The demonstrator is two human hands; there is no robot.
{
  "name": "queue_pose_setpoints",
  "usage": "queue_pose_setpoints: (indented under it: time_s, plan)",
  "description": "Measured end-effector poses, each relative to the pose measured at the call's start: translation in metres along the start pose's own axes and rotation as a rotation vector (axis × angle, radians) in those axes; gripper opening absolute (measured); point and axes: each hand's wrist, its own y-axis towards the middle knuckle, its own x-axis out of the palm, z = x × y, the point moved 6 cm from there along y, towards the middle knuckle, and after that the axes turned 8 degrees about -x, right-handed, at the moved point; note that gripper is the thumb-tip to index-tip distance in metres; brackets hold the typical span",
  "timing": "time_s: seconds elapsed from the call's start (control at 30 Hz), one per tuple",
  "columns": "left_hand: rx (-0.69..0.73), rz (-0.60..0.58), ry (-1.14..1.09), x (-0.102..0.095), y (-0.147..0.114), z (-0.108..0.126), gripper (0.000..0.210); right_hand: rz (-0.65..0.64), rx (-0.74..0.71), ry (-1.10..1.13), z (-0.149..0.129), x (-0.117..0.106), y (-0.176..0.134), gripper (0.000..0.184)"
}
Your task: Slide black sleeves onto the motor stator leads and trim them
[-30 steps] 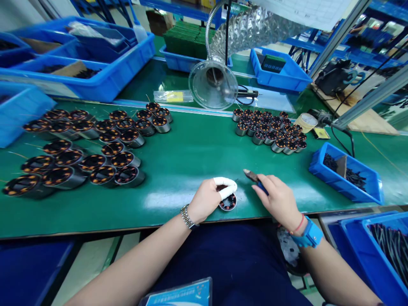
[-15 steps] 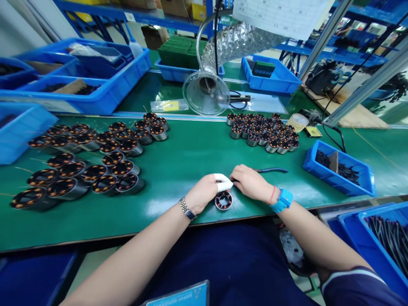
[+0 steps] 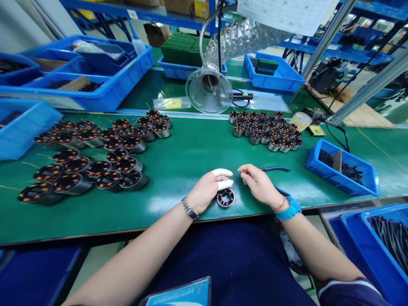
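Observation:
A single wound motor stator [image 3: 225, 198], a ring with dark slots and copper windings, lies on the green bench close to the front edge. Just behind and left of it is my left hand [image 3: 208, 189], white covers on thumb and forefinger. Those two fingertips are apart, with nothing visible between them. My right hand [image 3: 259, 185] hovers to the right of the stator, fingers loosely parted and holding nothing I can see. Beside and partly beneath it lies a blue-handled hand tool, like pliers [image 3: 276, 168]; its head is hidden by the hand.
Many stators [image 3: 108, 157] stand at left, and a tighter group [image 3: 264, 127] at back right. A blue bin [image 3: 342, 170] of small black parts sits at right. A clear fume hood [image 3: 208, 91] hangs behind. Blue trays [image 3: 117, 91] line the back left.
My right hand has drawn away to the right from my left fingertips, and its fingers have parted. My left thumb and forefinger have spread. The stator stays on the bench; the view shifted slightly.

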Motion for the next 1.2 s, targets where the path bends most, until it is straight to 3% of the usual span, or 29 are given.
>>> queue_pose_setpoints:
  time_s: [0.17,0.27,0.47,1.2]
  plan:
    - [0.040,0.021,0.046,0.001,-0.004,0.000,0.032,0.171,0.207,0.532,0.006,0.012,-0.009,0.008]
    - [0.057,0.025,0.094,0.002,-0.009,-0.001,0.027,0.201,0.254,0.711,0.008,0.021,-0.009,0.011]
    - [0.101,0.070,0.222,0.003,-0.013,0.000,0.014,0.187,0.261,0.693,0.006,0.021,-0.005,0.011]
    - [0.145,0.074,0.266,0.002,-0.012,0.001,0.012,0.069,0.219,0.748,0.002,0.020,-0.002,0.011]
